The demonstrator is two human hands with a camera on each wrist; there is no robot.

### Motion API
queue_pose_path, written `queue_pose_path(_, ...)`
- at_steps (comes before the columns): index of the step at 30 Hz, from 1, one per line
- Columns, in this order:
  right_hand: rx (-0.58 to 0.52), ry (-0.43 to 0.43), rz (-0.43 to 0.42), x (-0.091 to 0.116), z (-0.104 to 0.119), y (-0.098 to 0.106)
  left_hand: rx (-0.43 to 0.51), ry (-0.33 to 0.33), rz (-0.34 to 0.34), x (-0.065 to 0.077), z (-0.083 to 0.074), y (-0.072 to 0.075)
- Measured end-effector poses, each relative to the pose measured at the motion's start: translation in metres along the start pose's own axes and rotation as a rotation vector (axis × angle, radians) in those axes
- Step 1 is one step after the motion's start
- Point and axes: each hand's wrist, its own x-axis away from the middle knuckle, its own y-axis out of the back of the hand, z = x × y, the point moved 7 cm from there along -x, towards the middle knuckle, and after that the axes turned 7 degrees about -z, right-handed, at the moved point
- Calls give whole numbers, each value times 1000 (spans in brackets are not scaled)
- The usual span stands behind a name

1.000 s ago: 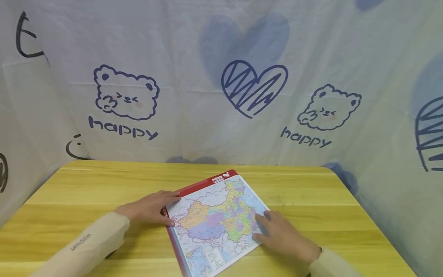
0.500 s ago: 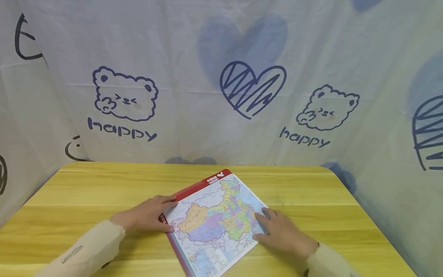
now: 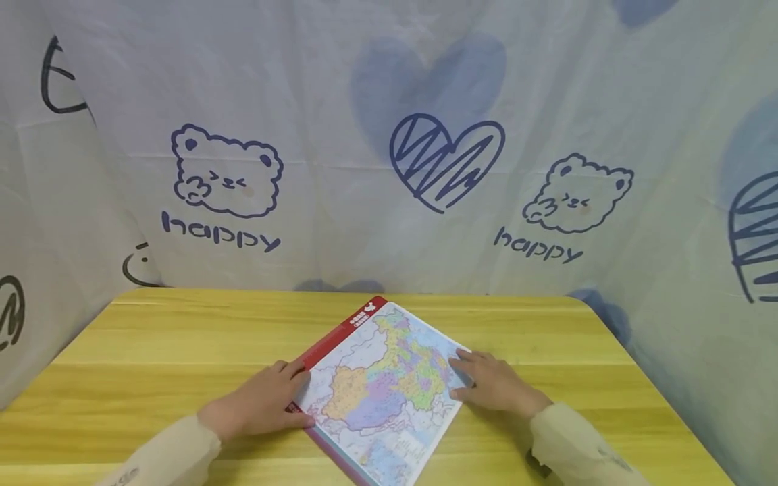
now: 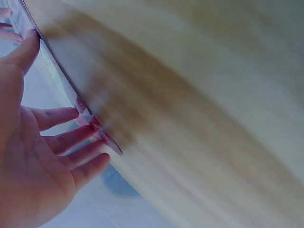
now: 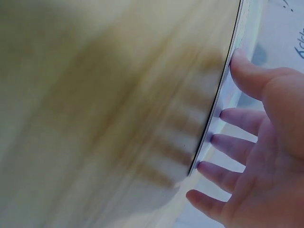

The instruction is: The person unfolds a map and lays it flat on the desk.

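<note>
Map lies on the table, set askew, red strip along its far left edge. Left hand at the map's left corner: fingers extended and apart, tips on it, not clamped. Right hand at the map's right corner: same, fingers spread, tips at the edge. Cloth with bear drawings hangs beyond the map.

Risks, my judgement: contact is by fingertips only, so an uneven push from either hand could swing the map round or let a corner slip. Smooth-looking surfaces would add to that. The map's near corner runs out of the head view; can't tell whether it overhangs the table.

Views: the head view alone gives the map's printed face. Left wrist view has it nearly edge-on. Right wrist view shows the little finger beyond the map's end, seemingly not touching; from the head that's hard to make out.
</note>
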Motion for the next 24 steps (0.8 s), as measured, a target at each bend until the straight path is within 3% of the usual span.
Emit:
queue_pose_path(7,4,-34,-48,-11,-11,2,4,-48,-66,5,-9,1)
queue_pose_path(10,21,-42,-66,-16,-15,2,7,-39,-38,9,-11,-2)
queue_pose_path(18,23,-98,-44,-28,-25,0,-12,-93,11,20,-26,-4)
queue_pose_path(24,-3,-136,5,-38,-23,-2,44,-52,96,27,-38,-9)
